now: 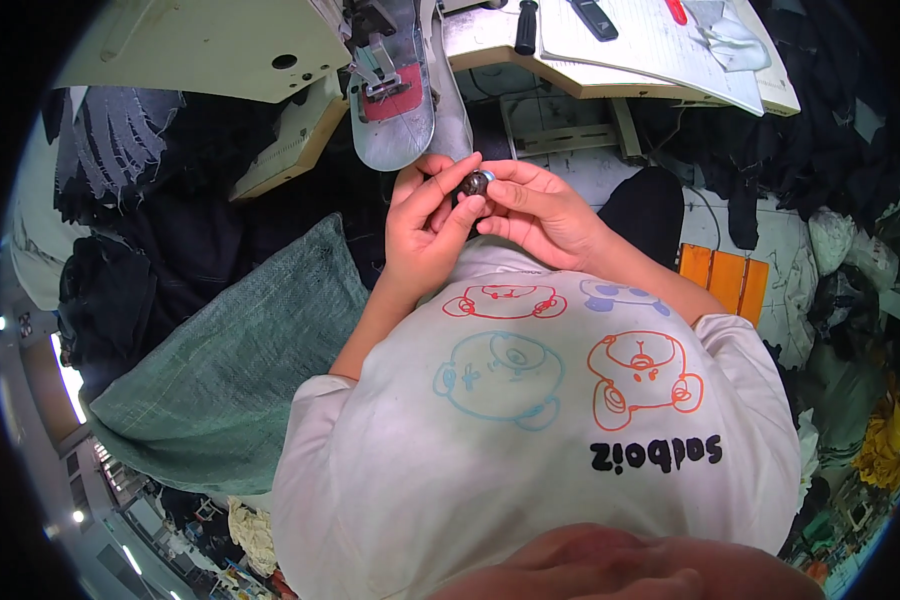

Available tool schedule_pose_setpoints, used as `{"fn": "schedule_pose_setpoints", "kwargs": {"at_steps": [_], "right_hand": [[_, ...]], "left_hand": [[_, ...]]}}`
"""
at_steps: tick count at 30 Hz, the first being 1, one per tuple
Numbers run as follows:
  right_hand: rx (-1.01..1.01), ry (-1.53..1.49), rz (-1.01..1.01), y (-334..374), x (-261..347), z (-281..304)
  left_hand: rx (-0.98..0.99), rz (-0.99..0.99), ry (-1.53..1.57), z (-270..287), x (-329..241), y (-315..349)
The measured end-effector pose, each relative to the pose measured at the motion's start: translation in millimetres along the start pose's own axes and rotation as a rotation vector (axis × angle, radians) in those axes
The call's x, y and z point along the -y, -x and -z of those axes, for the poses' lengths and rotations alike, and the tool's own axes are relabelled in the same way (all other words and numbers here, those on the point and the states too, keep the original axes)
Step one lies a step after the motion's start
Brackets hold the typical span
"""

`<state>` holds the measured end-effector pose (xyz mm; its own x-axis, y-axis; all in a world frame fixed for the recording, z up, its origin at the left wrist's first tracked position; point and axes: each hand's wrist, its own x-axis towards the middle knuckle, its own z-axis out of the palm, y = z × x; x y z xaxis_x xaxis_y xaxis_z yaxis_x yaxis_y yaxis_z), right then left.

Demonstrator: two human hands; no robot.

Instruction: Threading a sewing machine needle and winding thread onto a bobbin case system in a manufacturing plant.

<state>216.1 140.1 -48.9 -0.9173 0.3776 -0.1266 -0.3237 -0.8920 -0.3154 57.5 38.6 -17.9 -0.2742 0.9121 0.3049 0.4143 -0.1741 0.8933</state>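
My left hand (420, 230) and right hand (550, 212) pinch a dark round part (474, 184); I'd steady it lightly, machine arm (394, 142) beyond the fingers (450, 178).

Round part (476, 184): between left hand (422, 222) and right hand (553, 208), near the sewing-machine bed (390, 148).
Worktable (488, 40): right of sewing-machine bed, bearing paper (642, 50).
Woven cloth (250, 350): left of left hand.
Slatted seat (724, 282): right of right hand.
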Motion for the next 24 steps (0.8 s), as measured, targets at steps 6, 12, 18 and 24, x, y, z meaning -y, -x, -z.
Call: {"fn": "schedule_pose_setpoints", "kwargs": {"at_steps": [6,12,18,24], "right_hand": [[-0.020,0.220,0.117,4,7,-10],[-0.034,0.439,0.210,7,14,-20],[-0.026,0.606,0.355,6,12,-18],[0.002,0.698,0.386,8,13,-17]], "left_hand": [[0.049,0.026,0.211,2,-1,-2],[0.059,0.019,0.330,4,-6,-1],[0.110,-0.077,0.052,10,-11,-4],[0.155,-0.182,-0.017,13,-9,-4]]}}
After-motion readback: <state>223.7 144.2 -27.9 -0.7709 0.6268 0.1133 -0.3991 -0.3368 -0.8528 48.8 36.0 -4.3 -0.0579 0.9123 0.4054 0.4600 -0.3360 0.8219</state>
